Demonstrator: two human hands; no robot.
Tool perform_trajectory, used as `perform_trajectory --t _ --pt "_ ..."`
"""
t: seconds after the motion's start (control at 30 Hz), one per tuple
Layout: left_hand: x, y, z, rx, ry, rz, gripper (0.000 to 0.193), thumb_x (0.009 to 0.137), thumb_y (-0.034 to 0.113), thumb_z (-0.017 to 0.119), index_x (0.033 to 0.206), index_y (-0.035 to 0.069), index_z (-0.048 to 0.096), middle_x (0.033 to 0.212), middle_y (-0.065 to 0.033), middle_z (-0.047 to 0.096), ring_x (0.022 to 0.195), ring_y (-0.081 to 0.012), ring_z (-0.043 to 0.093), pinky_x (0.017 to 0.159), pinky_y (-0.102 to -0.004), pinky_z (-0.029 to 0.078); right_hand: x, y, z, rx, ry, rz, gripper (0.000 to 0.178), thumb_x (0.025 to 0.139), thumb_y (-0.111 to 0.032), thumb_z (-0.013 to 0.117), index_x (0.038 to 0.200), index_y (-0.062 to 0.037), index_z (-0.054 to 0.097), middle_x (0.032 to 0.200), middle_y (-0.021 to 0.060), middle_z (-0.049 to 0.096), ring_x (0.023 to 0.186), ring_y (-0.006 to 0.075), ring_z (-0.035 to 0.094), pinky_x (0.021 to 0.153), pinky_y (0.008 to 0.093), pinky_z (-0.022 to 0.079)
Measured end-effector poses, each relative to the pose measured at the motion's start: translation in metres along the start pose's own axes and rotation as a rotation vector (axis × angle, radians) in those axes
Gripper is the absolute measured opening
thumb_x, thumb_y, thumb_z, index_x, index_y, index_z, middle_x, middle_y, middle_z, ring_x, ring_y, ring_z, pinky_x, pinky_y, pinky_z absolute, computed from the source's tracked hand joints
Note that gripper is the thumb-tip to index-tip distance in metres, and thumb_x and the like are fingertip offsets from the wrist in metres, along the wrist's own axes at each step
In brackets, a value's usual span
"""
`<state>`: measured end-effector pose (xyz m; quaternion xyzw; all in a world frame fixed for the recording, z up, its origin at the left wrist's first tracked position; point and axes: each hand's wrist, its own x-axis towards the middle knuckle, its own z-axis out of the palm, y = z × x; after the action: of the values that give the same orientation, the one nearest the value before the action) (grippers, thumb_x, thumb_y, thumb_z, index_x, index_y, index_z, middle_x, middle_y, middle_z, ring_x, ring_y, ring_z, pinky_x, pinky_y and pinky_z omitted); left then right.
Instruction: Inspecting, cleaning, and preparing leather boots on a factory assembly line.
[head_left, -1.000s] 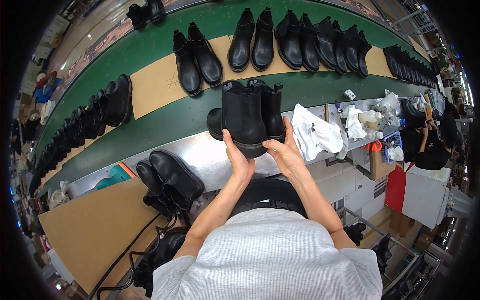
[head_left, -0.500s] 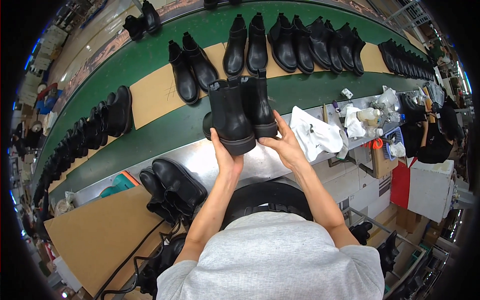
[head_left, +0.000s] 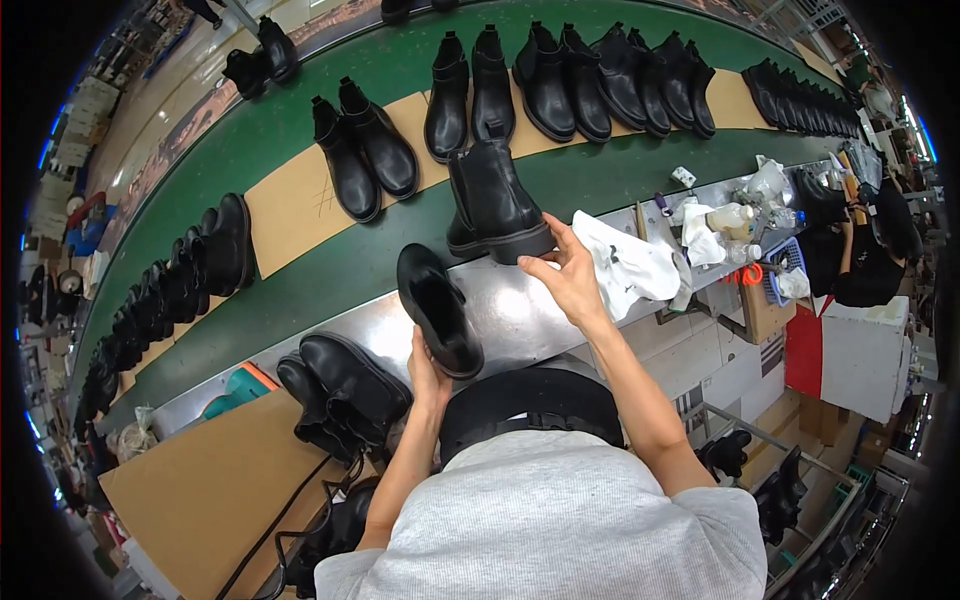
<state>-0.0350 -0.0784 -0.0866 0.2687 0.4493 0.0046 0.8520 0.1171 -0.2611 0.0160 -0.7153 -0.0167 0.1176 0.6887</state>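
Observation:
My left hand grips a black ankle boot by its heel end, tilted so that its dark opening shows, over the metal edge of the bench. In my right hand is the other black boot, held at the sole near the heel with thumb and fingers. Its shaft points up and away from me, above the green surface. The two boots are apart. Left of my left hand lies another pair of black boots at the bench edge.
Pairs of black boots stand on brown cardboard along the green conveyor. White cloths, bottles and a blue basket sit to the right. A large cardboard box stands at lower left. Another person works at far right.
The two boots, held side by side before, are now apart. The left one has come down toward me and turned to show its opening; the right one has turned and shifted slightly left.

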Motion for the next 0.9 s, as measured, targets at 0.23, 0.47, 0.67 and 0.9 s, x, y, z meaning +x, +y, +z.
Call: perform_trajectory --t 0.23,0.47,0.67,0.9 --pt "-0.023 0.035 0.029 0.390 0.277 0.625 0.029 0.089 0.016 0.048 0.112 -0.001 0.051 0.110 -0.0084 0.052 0.105 -0.0162 0.046 0.092 -0.0281 0.035 -0.002 -0.005 -0.002 -0.107 0.047 -0.016 0.071 0.067 -0.014 0.073 0.125 0.0085 0.038 0.102 0.0161 0.057 0.081 0.0170 0.059 0.069 0.0274 0.049" --pt "-0.070 0.047 0.122 0.440 -0.362 0.440 0.046 0.087 0.017 0.054 0.126 0.000 0.038 0.124 -0.0109 0.040 0.111 -0.0204 0.045 0.092 -0.0329 0.040 -0.015 -0.007 0.006 -0.048 0.114 0.046 0.066 0.070 -0.012 0.072 0.124 0.0063 0.039 0.111 0.0159 0.052 0.087 0.0175 0.057 0.074 0.0270 0.048" --pt "-0.034 0.022 0.149 0.689 -0.156 0.796 0.080 0.072 0.007 0.071 0.136 0.002 0.022 0.124 -0.0147 0.038 0.107 -0.0192 0.045 0.087 -0.0267 0.041 -0.042 0.003 -0.010 -0.009 -0.256 0.037 0.050 0.077 -0.004 0.061 0.125 -0.0054 0.045 0.119 0.0106 0.050 0.102 0.0189 0.053 0.079 0.0284 0.049" --pt "-0.056 0.017 0.168 0.635 -0.112 0.891 0.075 0.068 0.006 0.074 0.132 0.002 0.035 0.110 -0.0075 0.040 0.102 -0.0166 0.047 0.083 -0.0268 0.044 0.018 0.076 -0.209 -1.407 0.263 0.338 0.052 0.067 -0.027 0.071 0.106 0.0039 0.055 0.104 0.0235 0.058 0.097 0.0389 0.053 0.083 0.0404 0.045"
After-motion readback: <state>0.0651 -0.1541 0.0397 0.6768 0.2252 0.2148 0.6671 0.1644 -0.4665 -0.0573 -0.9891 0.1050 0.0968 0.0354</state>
